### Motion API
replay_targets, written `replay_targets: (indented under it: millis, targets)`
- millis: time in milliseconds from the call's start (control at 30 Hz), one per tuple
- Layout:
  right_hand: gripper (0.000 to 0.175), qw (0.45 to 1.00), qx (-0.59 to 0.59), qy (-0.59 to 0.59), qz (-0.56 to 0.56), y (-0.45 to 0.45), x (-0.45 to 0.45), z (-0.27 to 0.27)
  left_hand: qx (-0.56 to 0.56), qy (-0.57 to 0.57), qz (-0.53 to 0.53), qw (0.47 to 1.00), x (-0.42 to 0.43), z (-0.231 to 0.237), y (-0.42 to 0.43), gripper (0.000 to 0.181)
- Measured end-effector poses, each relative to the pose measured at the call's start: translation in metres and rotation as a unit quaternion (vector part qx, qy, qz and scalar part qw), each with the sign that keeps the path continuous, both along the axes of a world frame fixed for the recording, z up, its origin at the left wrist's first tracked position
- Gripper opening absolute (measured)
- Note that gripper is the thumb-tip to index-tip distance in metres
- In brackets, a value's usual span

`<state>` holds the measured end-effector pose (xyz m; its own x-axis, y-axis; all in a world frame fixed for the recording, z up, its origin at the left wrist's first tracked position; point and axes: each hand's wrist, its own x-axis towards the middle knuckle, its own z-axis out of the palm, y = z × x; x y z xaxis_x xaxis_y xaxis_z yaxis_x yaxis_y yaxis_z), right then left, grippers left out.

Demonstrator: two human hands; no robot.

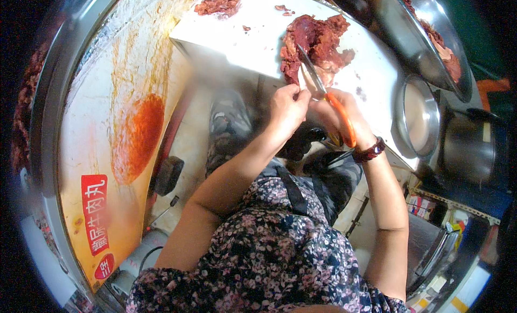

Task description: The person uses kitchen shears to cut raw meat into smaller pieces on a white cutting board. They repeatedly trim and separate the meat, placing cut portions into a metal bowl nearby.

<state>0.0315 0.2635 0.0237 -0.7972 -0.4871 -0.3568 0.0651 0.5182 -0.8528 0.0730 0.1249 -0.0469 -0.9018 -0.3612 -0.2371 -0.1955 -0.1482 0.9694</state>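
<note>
A large piece of dark red meat (313, 34) lies at the front edge of a white work surface (226, 40). My left hand (286, 105) pinches the meat's near edge, beside a pale strip. In my right hand (355, 111) is a pair of scissors with orange handles (341, 119). Their metal blades reach up over the meat and the pale tissue; how far they are parted is hard to tell. A dark bracelet (370, 150) circles my right wrist. The fingers of my right hand are partly hidden behind the handles.
Meat trimmings (218, 5) lie on the surface's far left, with small scraps (285, 9) nearby. To the right stand a metal bowl of cloudy liquid (418, 115) and a large metal basin (428, 34) containing meat. A stained panel bearing writing (91, 143) stands left.
</note>
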Motion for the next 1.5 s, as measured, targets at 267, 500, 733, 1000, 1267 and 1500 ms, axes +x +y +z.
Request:
replay_targets:
  millis: [267,500,733,1000,1267,1500]
  targets:
    - [0.022,0.999,0.01,-0.033,-0.003,-0.004,0.0,0.019,-0.065,0.015,0.003,0.998,-0.003,-0.013,-0.002,0.027]
    - [0.02,0.978,-0.092,-0.164,-0.091,0.005,-0.007,0.03,0.001,-0.013,-0.018,1.0,-0.001,-0.006,-0.02,0.029]
    - [0.025,0.998,-0.028,-0.056,-0.023,0.012,-0.014,0.033,-0.348,0.004,-0.041,0.937,-0.007,0.038,-0.049,0.029]
    - [0.025,0.997,-0.02,-0.063,-0.041,0.006,-0.015,0.036,-0.504,0.223,-0.001,0.834,-0.083,0.016,-0.063,0.032]
    - [0.025,0.996,-0.025,-0.065,-0.05,0.007,-0.019,0.04,-0.383,0.188,-0.105,0.899,-0.096,0.001,-0.08,0.026]
    - [0.025,0.996,-0.018,-0.069,-0.045,0.009,-0.02,0.044,-0.346,0.219,-0.144,0.901,-0.097,-0.001,-0.087,0.025]
